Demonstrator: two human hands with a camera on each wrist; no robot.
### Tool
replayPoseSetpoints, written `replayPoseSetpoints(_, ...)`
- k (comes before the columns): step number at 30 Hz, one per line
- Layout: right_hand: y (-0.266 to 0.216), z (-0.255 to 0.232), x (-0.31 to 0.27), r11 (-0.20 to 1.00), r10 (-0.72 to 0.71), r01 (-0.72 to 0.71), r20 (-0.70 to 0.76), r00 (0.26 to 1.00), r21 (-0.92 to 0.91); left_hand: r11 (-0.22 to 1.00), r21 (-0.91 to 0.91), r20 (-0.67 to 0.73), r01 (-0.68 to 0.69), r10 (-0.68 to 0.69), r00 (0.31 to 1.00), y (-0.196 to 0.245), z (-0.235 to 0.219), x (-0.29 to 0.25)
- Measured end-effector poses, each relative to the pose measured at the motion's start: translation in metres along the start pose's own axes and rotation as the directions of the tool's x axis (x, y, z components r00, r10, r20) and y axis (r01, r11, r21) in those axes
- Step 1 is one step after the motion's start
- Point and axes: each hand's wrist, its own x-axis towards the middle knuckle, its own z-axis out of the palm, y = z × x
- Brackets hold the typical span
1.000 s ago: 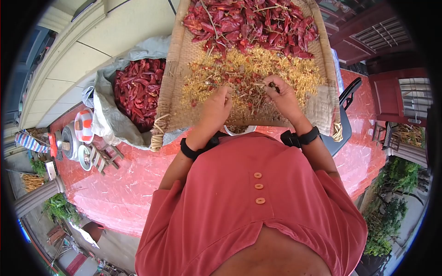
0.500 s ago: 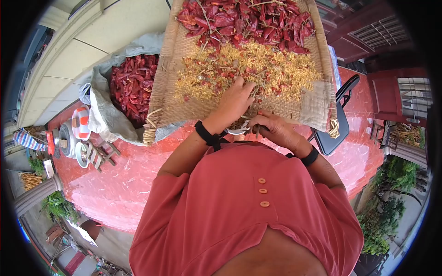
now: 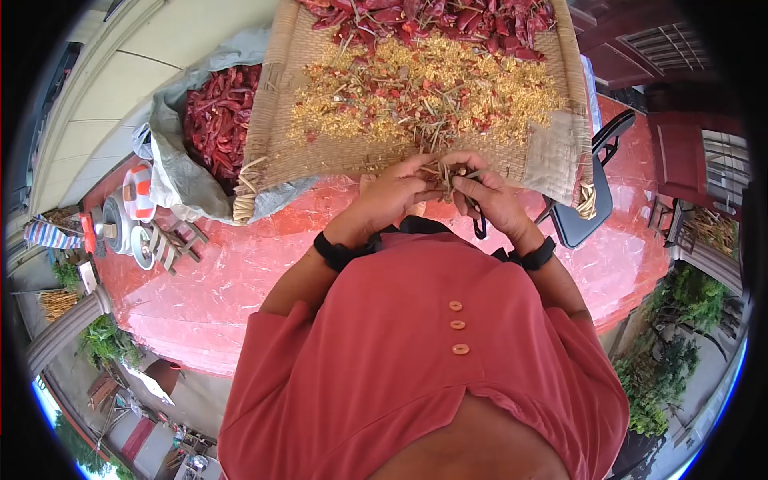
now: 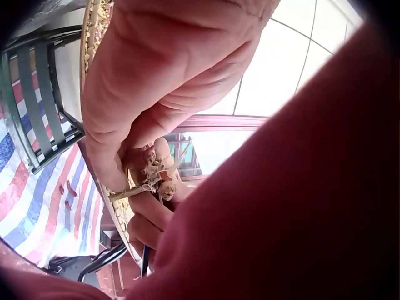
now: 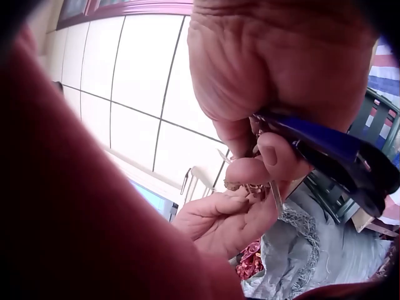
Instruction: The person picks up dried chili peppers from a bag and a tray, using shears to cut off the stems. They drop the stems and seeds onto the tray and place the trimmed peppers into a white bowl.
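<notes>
Both hands meet at the near edge of a woven tray (image 3: 340, 156) in the head view. My left hand (image 3: 392, 192) pinches a small bunch of dried stems (image 4: 156, 175), its fingers curled round it. From the other side, my right hand (image 3: 496, 204) grips the same bunch between thumb and fingers. Scissors with blue-and-black handles (image 5: 344, 153) are tucked in the right palm, and one handle loop hangs below that hand; their blades are hidden. Yellow seeds (image 3: 320, 116) mixed with stem bits and red flakes lie on the tray just beyond the hands.
Dried red chilies (image 3: 480, 24) are heaped at the tray's far end. At left stands a grey sack (image 3: 164, 172) full of red chilies (image 3: 220, 128). A dark folding chair (image 3: 588, 212) is at right, and small wooden stools (image 3: 172, 244) stand on the red floor.
The hands were apart over the debris, then the left reached onto it while the right drew back to the edge. Now both are together at the tray's near edge, holding stems.
</notes>
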Motion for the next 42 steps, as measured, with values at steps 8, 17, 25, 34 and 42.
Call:
replayPoseSetpoints(8, 0.006, -0.002, 0.001, 0.992, -0.031, 0.041, 0.082, 0.996, -0.120, 0.978, -0.204, 0.032, 0.041, -0.035, 0.999, -0.017, -0.011, -0.005)
replayPoseSetpoints(17, 0.001, -0.006, -0.004, 0.998, -0.048, 0.050, 0.044, 0.998, -0.046, 0.952, -0.306, 0.052, 0.017, -0.001, 0.999, -0.026, -0.013, -0.010)
replayPoseSetpoints(25, -0.002, -0.003, -0.011, 0.761, -0.081, 0.135, 0.114, 0.990, -0.635, 0.950, -0.305, 0.061, 0.074, -0.058, 0.996, -0.023, -0.022, -0.022)
replayPoseSetpoints(34, 0.008, -0.003, -0.004, 0.485, -0.291, 0.233, 0.096, 0.952, -0.843, 0.942, -0.336, 0.046, 0.014, 0.002, 0.999, -0.042, -0.032, -0.018)
replayPoseSetpoints(42, 0.008, -0.015, -0.003, 0.475, -0.319, 0.263, 0.114, 0.941, -0.840, 0.686, 0.726, -0.087, 0.051, 0.017, 0.996, -0.058, -0.055, -0.008)
